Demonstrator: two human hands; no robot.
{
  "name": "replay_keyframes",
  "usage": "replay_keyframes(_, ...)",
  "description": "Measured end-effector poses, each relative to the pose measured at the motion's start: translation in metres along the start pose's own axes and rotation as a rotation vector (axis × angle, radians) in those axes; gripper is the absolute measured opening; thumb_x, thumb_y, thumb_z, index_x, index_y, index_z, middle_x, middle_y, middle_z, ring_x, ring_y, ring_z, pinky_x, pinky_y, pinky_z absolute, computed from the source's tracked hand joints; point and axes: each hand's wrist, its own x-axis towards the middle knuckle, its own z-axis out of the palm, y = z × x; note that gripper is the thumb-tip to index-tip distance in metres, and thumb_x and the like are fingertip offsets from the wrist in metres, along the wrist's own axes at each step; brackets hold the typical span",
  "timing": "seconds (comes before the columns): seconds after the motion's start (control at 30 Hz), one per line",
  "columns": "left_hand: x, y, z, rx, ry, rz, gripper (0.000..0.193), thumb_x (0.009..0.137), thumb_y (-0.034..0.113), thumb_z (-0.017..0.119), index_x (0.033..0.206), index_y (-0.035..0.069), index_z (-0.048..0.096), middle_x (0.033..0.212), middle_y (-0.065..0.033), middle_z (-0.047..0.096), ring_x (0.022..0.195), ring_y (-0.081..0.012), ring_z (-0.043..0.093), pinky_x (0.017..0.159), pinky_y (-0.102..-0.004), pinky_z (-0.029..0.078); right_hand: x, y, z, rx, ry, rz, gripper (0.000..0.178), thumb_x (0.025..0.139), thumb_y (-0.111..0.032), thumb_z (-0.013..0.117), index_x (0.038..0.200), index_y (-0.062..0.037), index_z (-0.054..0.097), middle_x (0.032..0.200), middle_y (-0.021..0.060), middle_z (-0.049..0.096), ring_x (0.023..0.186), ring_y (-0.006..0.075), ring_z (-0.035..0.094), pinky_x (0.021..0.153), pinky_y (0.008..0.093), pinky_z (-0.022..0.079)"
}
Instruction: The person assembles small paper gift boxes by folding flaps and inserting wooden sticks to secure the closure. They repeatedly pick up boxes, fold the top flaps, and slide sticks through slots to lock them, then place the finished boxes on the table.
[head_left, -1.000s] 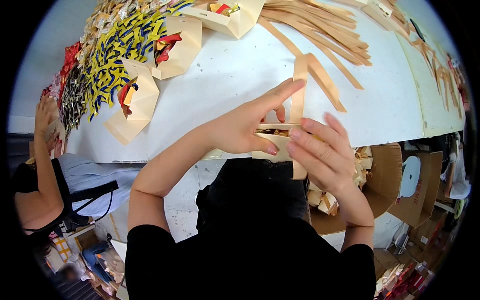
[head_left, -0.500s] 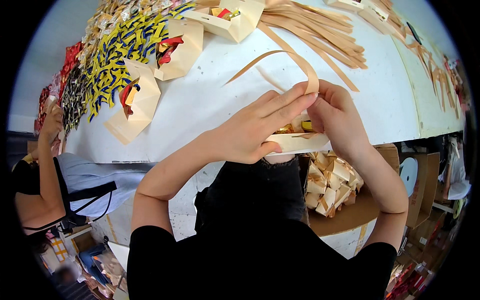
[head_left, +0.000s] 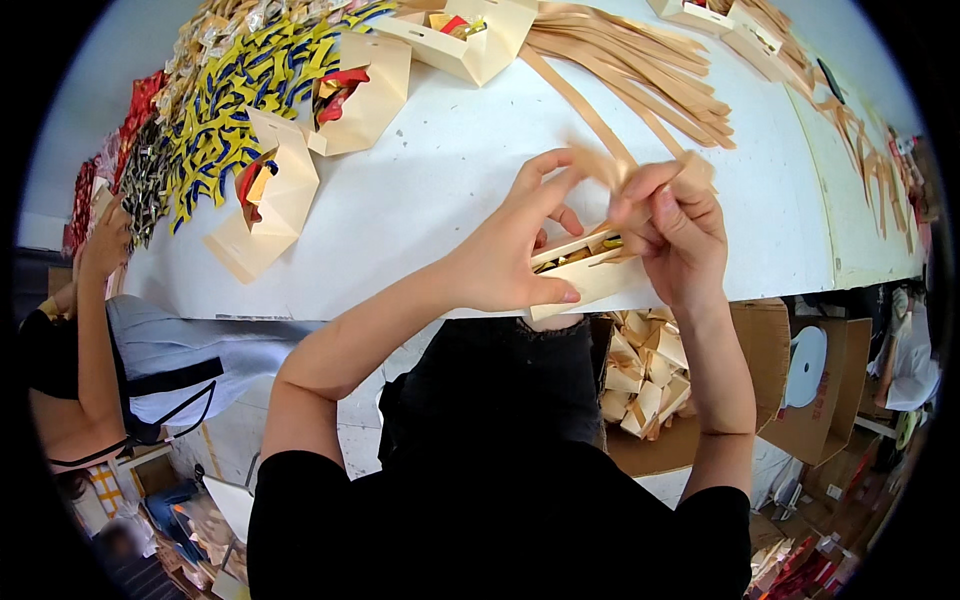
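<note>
Shows at frame centre, over the near edge of the table [head_left: 450,200]: cream card box [head_left: 590,287], slightly tilted, wrapped pieces [head_left: 562,262] inside. Gripped by left hand [head_left: 505,258], thumb on near wall, fingers partly spread around. Pinched in curled, closed fingers of right hand [head_left: 682,225], just above: tan ribbon [head_left: 598,165], motion-blurred; wrap around box impossible to tell. Risks crooked or slack ribbon from uneven pull, spillage from tipping. Includes also: white, scuffed tabletop; loose ribbon strips [head_left: 640,65], top centre; yellow-and-blue packets [head_left: 245,115], upper left; brown carton [head_left: 655,455] of boxes, lower right; co-worker's hand [head_left: 110,240], far left.
</note>
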Motion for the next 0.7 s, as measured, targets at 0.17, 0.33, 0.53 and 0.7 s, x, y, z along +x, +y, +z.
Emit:
replay_keyframes(0.17,0.016,0.004,-0.014,0.052,-0.241,0.013,0.063,0.066,0.004,0.078,0.124,0.008,0.054,0.142,-0.0097,0.031,0.121,-0.0242,0.044,0.096,-0.0396,0.045,0.011,-0.007,-0.017,-0.061,-0.275,-0.111,0.017,0.095,-0.013,0.059,0.086,0.0006,0.065,0.074,0.0081,0.059,0.064,0.0115,0.051,0.058,0.0218,0.037)
replay_keyframes(0.33,0.016,-0.003,-0.019,-0.151,-0.24,-0.02,0.042,0.07,-0.002,0.071,0.108,0.01,0.059,0.135,-0.0054,0.036,0.118,-0.0212,0.046,0.094,-0.0358,0.045,0.001,-0.034,-0.008,-1.382,-0.339,-0.517,0.013,0.076,-0.001,0.068,0.088,0.0052,0.067,0.096,0.0135,0.062,0.079,0.0238,0.06,0.064,0.0303,0.05)
replay_keyframes(0.53,0.008,0.01,-0.017,-0.26,-0.327,-0.063,0.063,0.069,-0.003,0.073,0.128,0.009,0.058,0.151,-0.0066,0.03,0.112,-0.0186,0.051,0.085,-0.0334,0.046,-0.003,0.009,-0.009,-1.587,-0.105,-0.887,0.023,0.07,0.001,0.071,0.092,0.0083,0.067,0.112,0.0132,0.061,0.076,0.0226,0.057,0.06,0.0317,0.05)
replay_keyframes(0.7,0.002,0.025,-0.014,0.001,-0.233,-0.032,0.093,0.067,-0.003,0.078,0.149,0.005,0.035,0.158,-0.0073,0.02,0.101,-0.0169,0.057,0.081,-0.0303,0.05,-0.013,0.008,-0.003,-1.445,0.04,-0.704,0.027,0.07,-0.005,0.071,0.096,0.002,0.072,0.115,0.0135,0.063,0.082,0.023,0.059,0.065,0.0323,0.051)
